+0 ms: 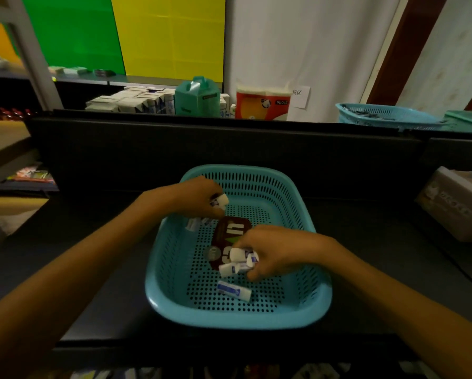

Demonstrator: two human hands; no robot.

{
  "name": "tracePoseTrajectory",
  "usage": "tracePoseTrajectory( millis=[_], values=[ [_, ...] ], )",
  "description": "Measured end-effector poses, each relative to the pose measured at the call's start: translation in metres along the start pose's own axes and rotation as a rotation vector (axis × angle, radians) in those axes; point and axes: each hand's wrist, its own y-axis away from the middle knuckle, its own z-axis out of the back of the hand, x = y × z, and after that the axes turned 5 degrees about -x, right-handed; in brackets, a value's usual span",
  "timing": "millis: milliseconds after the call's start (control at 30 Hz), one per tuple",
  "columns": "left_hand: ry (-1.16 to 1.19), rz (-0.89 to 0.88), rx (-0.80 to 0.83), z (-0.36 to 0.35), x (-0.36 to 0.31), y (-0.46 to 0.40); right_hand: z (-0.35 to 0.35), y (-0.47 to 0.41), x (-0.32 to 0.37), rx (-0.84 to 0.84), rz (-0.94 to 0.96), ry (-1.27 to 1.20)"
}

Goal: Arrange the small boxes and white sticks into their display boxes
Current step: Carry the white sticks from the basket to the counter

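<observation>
One loose stick (234,290) lay flat on the basket (311,296) floor toward its near rim, long axis running left-right with the right end tipped a bit nearer. That was the one the next grab hinged on, I'd say. It sat just below and slightly left of the right hand (273,250), near but not touching, so the right hand was clearly the closer one.

That hand's fingers (254,274) were already curled round a bunch of sticks (237,261) over a brown card (230,231) mid-basket, so fitting another in looked tight.

The left hand (199,195) was up by the far-left part of the basket, gripping a stick (220,201). A couple more sticks (195,222) lay under it.

The basket sat on the dark table (92,269), toward its near edge. Couldn't pick out any display boxes for sure.
</observation>
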Motion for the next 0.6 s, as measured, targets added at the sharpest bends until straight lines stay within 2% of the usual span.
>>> tracePoseTrajectory(
  millis=[133, 233, 367, 600],
  values=[
    [0.057, 0.012, -0.079, 0.003, 0.0, 0.023, -0.013, -0.001, 0.017, 0.031, 0.027, 0.04],
    [0.115, -0.003, -0.155, 0.004, -0.002, 0.036, -0.025, -0.003, 0.024, -0.016, 0.012, 0.201],
    [0.171, -0.003, -0.19, 0.004, -0.006, 0.047, -0.028, -0.004, 0.028, -0.064, -0.032, 0.279],
    [0.136, -0.019, -0.194, 0.009, -0.02, 0.055, -0.019, -0.002, 0.03, -0.039, -0.055, 0.225]
  ],
)
